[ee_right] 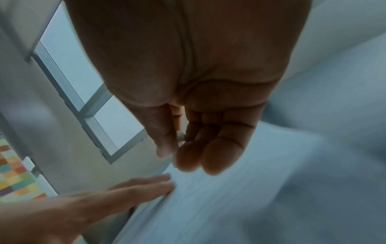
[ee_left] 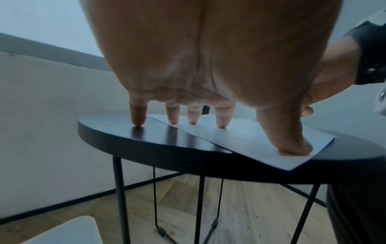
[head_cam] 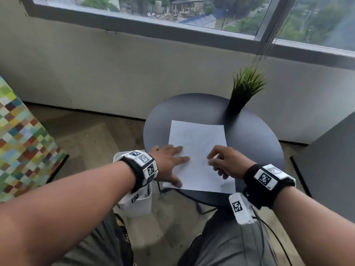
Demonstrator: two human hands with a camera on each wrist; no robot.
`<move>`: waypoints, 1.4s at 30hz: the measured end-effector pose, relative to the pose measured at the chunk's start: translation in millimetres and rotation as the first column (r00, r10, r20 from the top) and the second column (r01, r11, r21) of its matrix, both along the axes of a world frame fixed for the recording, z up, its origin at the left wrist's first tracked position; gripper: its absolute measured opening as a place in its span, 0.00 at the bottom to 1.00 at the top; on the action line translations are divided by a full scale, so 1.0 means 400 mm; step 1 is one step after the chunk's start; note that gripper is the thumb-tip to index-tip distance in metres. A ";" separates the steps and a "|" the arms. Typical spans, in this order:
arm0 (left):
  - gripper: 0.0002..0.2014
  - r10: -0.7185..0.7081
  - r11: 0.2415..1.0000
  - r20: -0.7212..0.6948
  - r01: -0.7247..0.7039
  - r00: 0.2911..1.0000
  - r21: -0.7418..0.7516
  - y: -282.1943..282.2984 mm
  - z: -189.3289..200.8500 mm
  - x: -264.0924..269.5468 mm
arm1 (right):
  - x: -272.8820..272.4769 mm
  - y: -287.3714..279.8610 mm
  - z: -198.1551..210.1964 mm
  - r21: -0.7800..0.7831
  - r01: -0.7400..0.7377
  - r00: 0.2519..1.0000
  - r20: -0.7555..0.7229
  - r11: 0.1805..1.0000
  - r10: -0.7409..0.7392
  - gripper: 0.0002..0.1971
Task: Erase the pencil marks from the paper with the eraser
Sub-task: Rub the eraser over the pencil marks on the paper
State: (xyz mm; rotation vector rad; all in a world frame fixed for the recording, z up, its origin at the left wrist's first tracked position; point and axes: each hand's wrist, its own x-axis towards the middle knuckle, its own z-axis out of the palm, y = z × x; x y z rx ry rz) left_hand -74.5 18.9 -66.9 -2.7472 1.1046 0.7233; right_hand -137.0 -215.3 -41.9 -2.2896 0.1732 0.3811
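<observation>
White paper point(head_cam: 199, 148) on round table point(head_cam: 255, 139), left hand point(head_cam: 169, 162) flat on it (grip open), right hand point(head_cam: 228, 162) curled, grip contents unclear.

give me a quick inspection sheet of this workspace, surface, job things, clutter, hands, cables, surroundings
surface: round dark table on thin black metal legs.
job's things: white paper sheet lies flat on the table, near corner past the rim; faint pencil marks; small pale eraser barely visible.
clutter: green grass-like plant in a dark pot at the table's far side.
hands: left hand presses the paper with spread straight fingers, little finger on the table; right hand pinches the eraser over the paper.
cables: black cable from the right wrist unit.
surroundings: window, wooden floor, white bin, multicoloured checked panel.
</observation>
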 end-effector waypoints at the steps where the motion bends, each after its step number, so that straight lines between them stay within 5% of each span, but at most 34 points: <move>1: 0.50 -0.007 1.000 0.011 0.007 1.000 0.015 -0.005 -0.005 0.002 | -0.001 0.023 -0.011 0.023 -0.019 1.000 -0.016 1.000 0.019 0.04; 4: 0.54 -0.022 0.998 0.065 0.018 0.998 0.058 -0.031 -0.015 0.006 | 0.004 0.061 -0.046 0.003 -0.029 0.999 -0.034 1.000 0.029 0.07; 9: 0.56 -0.008 0.999 0.105 0.004 0.994 0.041 -0.067 -0.036 0.010 | 0.021 0.048 -0.064 -0.364 -0.027 0.998 0.046 0.931 0.046 0.06; 15: 0.61 -0.031 0.998 0.041 0.029 0.999 0.049 -0.060 -0.044 0.018 | -0.014 0.091 -0.057 -0.354 -0.296 0.955 -0.100 0.887 0.279 0.04; 20: 0.63 -0.052 0.994 0.007 0.051 0.999 0.096 -0.060 -0.034 0.043 | 0.033 0.075 -0.049 -0.401 -0.057 0.995 0.049 0.914 0.084 0.05; 25: 0.63 -0.045 0.995 0.021 0.043 0.999 0.095 -0.058 -0.041 0.040 | -0.021 0.147 -0.052 -0.357 -0.336 0.941 -0.094 0.872 0.324 0.03; 30: 0.65 -0.031 0.991 -0.013 0.033 0.999 0.130 -0.063 -0.036 0.049 | 0.033 0.103 -0.048 -0.373 -0.068 0.996 0.025 0.926 0.083 0.04; 34: 0.65 -0.013 0.994 -0.023 0.016 1.000 0.112 -0.063 -0.045 0.050 | -0.003 0.179 -0.052 -0.334 -0.314 0.948 -0.064 0.889 0.311 0.04; 39: 0.66 -0.016 0.994 -0.037 0.020 0.999 0.106 -0.052 -0.053 0.053 | 0.060 0.147 -0.043 -0.352 -0.011 0.999 0.036 0.936 0.025 0.03; 42: 0.67 -0.001 0.996 -0.047 0.005 0.999 0.085 -0.051 -0.057 0.054 | 0.018 0.207 -0.043 -0.336 -0.267 0.962 -0.040 0.903 0.269 0.05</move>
